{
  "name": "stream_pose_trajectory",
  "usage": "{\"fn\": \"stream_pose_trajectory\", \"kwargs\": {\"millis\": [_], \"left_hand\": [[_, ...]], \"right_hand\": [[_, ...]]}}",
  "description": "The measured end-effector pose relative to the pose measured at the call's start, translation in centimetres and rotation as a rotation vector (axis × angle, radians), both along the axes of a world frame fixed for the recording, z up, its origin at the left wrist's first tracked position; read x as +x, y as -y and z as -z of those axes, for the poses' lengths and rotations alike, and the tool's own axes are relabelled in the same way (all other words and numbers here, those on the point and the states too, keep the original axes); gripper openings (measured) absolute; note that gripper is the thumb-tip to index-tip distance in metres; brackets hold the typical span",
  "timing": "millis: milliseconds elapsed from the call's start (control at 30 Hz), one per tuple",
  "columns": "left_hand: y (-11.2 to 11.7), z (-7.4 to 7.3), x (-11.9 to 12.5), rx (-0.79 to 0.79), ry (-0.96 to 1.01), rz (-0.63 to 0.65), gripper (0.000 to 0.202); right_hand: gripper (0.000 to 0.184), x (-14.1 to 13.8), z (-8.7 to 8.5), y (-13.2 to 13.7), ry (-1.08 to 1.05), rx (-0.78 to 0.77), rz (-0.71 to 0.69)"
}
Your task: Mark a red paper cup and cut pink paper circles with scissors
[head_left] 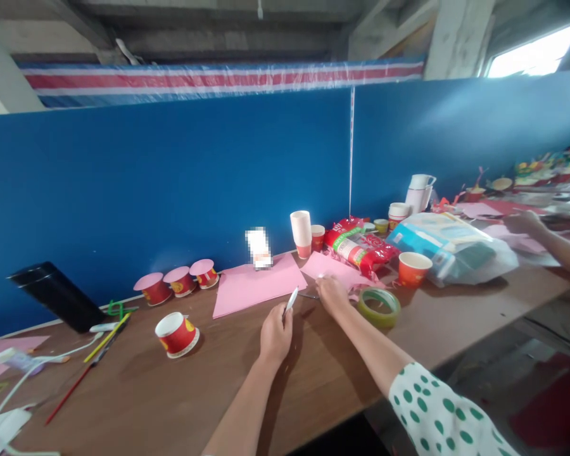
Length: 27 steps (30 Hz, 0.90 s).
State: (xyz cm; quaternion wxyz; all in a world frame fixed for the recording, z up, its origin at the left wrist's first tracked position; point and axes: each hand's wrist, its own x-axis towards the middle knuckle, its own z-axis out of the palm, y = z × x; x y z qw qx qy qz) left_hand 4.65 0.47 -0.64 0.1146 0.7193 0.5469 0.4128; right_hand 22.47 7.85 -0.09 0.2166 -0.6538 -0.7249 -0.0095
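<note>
My left hand point(276, 332) is closed around a white pen point(292, 297), which points up and away from me above the brown table. To its right, my right hand point(331, 294) reaches to the near edge of a pink paper sheet point(335, 269). Its fingers are curled together, with a small whitish spot at the tips that I cannot make out. A thin dark tool point(308, 296) lies just left of those fingers, partly hidden. Close to my right wrist lies a roll of yellow-green tape point(379, 308). A stack of pink paper point(256, 285) lies beyond my left hand.
A red paper cup piece point(177, 334) stands at left, before several pink-topped ones point(180, 280). Stacked cups point(301, 234), a red packet point(358, 246), an orange cup point(414, 269) and a plastic bag point(451, 247) stand right. Another person's hand point(522, 221) works far right. A blue partition point(171, 177) rises behind.
</note>
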Motion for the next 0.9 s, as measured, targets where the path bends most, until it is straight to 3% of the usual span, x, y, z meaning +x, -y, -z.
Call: {"fn": "stream_pose_trajectory", "kwargs": {"millis": [233, 433, 667, 900], "left_hand": [[-0.2, 0.2, -0.3, -0.015, 0.026, 0.006, 0.024], [-0.2, 0.0, -0.2, -0.012, 0.044, 0.022, 0.027], [0.0, -0.3, -0.2, -0.035, 0.126, 0.042, 0.027], [0.5, -1.0, 0.0, -0.04, 0.162, 0.095, 0.029]], "right_hand": [[0.02, -0.4, 0.1, 0.1, 0.008, -0.019, 0.024], [0.024, -0.3, 0.4, 0.2, -0.157, 0.004, -0.046], [0.017, -0.7, 0.3, -0.1, -0.633, 0.134, -0.204], [0.043, -2.3, 0.5, -0.1, -1.215, 0.107, -0.269]]}}
